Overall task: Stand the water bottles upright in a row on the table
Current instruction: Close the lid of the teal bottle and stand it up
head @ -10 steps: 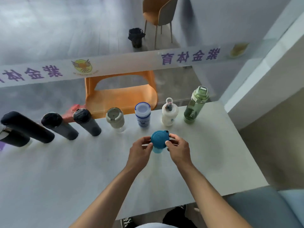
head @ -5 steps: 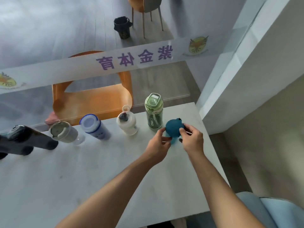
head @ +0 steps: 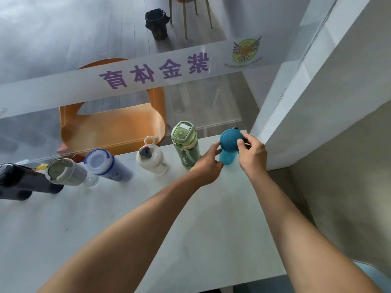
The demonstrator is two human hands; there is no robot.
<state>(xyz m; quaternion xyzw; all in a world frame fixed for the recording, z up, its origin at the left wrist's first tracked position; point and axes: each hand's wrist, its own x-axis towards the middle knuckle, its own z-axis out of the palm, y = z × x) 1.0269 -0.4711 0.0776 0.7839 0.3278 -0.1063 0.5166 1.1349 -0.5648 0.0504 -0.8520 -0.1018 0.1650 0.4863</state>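
Together, right hand [head: 252, 154] and left hand [head: 208, 163] grip one teal bottle [head: 229, 145] beside four upright bottles on the table [head: 148, 218].

Seven water bottles [head: 185, 149] on one table [head: 148, 229], two hands [head: 208, 163], two chairs [head: 112, 127], one bin [head: 157, 24]

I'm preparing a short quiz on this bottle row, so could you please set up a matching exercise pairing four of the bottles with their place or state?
Things:
1. teal bottle
2. green bottle
3. white bottle with loop lid
4. blue-rimmed bottle

Places or states:
A. stands directly left of the green one
B. held by the left hand and the right hand, at the right end of the row
C. between a grey-lidded bottle and the loop-lid one
D. stands upright just left of the teal one

Pairs: 1-B, 2-D, 3-A, 4-C
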